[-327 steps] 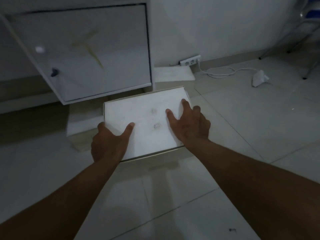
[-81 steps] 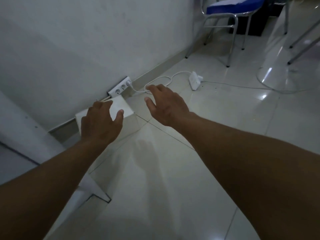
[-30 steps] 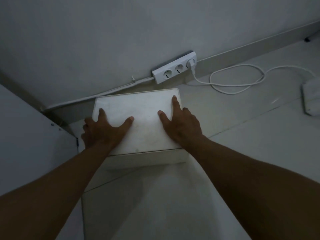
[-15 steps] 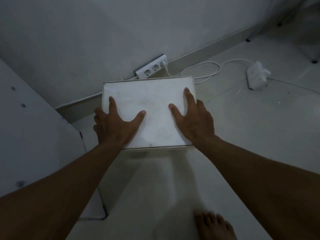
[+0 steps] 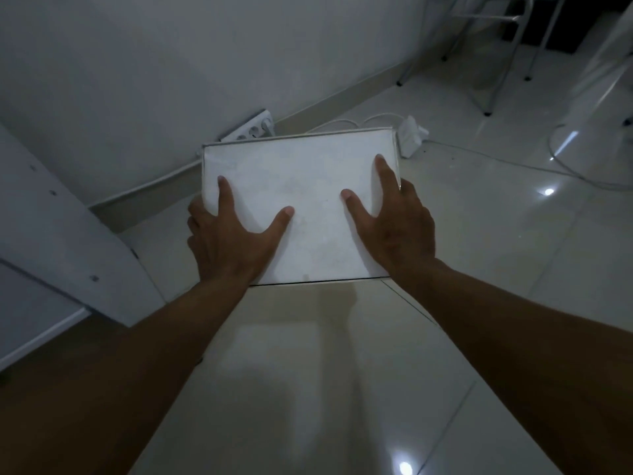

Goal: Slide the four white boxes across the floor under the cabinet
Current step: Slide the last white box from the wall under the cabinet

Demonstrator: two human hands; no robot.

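Note:
A flat white box (image 5: pixel 301 186) is in front of me, held by both hands and lifted off the tiled floor, its shadow falling on the tiles below. My left hand (image 5: pixel 229 238) grips its left edge with thumb and forefinger spread on top and the other fingers wrapped under the side. My right hand (image 5: pixel 394 228) grips the right edge the same way. The white cabinet (image 5: pixel 58 248) stands at the left, its side panel and bottom corner in view. No other white box is visible.
A white power strip (image 5: pixel 251 130) lies against the wall behind the box, with a cable and a white adapter (image 5: pixel 411 135) on the floor to the right. Metal chair legs (image 5: pixel 486 63) stand at the far right. Glossy tiles (image 5: pixel 513 269) stretch to the right.
Both hands took hold of the box by the wall and have raised and drawn it toward me, away from the wall. My view has swung right, and the foot is out of view.

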